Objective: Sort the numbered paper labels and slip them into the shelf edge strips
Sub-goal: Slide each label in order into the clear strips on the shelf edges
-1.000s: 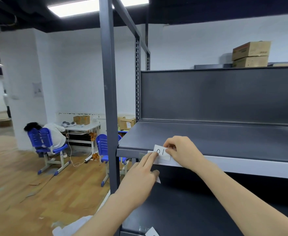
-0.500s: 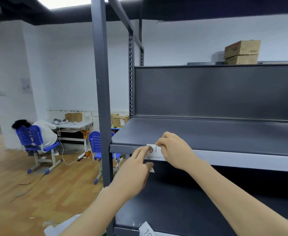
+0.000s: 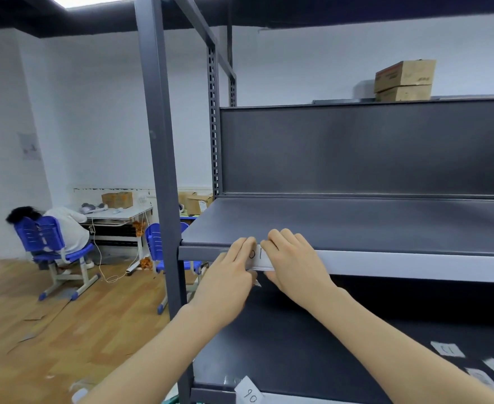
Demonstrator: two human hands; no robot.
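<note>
A white paper label marked "01" (image 3: 257, 256) sits against the pale edge strip (image 3: 415, 265) at the left end of the grey middle shelf. My left hand (image 3: 228, 279) presses the label's left side with its fingertips. My right hand (image 3: 294, 262) pinches its right side, thumb under the strip. A small paper scrap pokes out under my left hand. On the lower shelf lie a label marked "90" (image 3: 249, 392) at the front edge and several more labels (image 3: 473, 363) to the right.
The rack's grey upright post (image 3: 159, 170) stands just left of my hands. Cardboard boxes (image 3: 404, 80) sit on top of the rack. Beyond it a person sits slumped on a blue chair (image 3: 50, 246) at a desk, on a wooden floor with paper scraps.
The label went from held above the strip to lying flat against it. Both hands closed in around it, and my view swung right and down, showing more of the lower shelf.
</note>
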